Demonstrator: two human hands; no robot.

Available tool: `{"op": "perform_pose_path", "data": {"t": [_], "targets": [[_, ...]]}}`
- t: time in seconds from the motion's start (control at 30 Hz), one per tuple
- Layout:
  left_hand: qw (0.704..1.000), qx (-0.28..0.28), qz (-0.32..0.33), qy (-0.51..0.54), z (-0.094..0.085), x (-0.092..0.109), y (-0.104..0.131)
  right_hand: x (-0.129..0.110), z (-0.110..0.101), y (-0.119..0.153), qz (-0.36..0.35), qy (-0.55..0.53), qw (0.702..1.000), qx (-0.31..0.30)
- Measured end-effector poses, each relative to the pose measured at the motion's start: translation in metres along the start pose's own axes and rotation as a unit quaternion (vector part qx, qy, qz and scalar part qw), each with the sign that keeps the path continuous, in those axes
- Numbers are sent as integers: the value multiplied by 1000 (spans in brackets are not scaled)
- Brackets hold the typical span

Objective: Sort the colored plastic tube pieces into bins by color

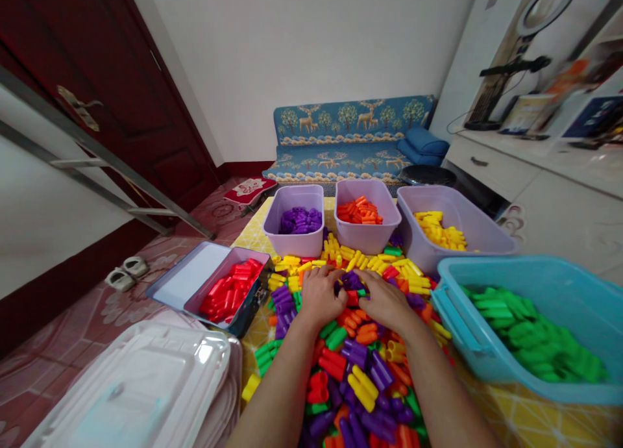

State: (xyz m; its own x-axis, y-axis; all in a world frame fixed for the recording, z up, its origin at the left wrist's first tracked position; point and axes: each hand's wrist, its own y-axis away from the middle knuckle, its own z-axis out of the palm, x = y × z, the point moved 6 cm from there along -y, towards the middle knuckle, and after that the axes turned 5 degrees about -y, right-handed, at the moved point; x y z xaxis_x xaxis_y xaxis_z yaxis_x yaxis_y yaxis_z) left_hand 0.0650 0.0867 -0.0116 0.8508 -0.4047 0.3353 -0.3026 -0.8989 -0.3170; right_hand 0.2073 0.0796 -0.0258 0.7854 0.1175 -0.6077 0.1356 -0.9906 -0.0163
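My left hand [321, 295] and my right hand [384, 298] are close together over a mixed pile of small plastic bullet-shaped pieces [360, 354] in purple, red, orange, yellow and green. Purple plastic pieces [352, 280] lie between my hands, with the curled fingers of both against them. My fingertips are partly hidden, so the exact number held does not show. Many pieces are joined side by side in pairs or short rows, such as a yellow pair [363, 388] near my right forearm.
Beyond the pile stand lilac bins with purple [292, 242], orange [366, 239] and yellow [413, 240] pieces. A turquoise tub [467, 331] at right holds green ones. At left are an open tin [197, 273] with red pieces and stacked clear lids [146, 383].
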Motion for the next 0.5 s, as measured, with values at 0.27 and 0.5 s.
{"op": "perform_pose_path", "data": {"t": [0.27,0.5], "targets": [[991,-6,19,135,0,0,0,8,9,-11,-6,-396,918,-1],[963,31,-10,267,7,-9,-2,6,8,-9,-8,-355,935,10]]}}
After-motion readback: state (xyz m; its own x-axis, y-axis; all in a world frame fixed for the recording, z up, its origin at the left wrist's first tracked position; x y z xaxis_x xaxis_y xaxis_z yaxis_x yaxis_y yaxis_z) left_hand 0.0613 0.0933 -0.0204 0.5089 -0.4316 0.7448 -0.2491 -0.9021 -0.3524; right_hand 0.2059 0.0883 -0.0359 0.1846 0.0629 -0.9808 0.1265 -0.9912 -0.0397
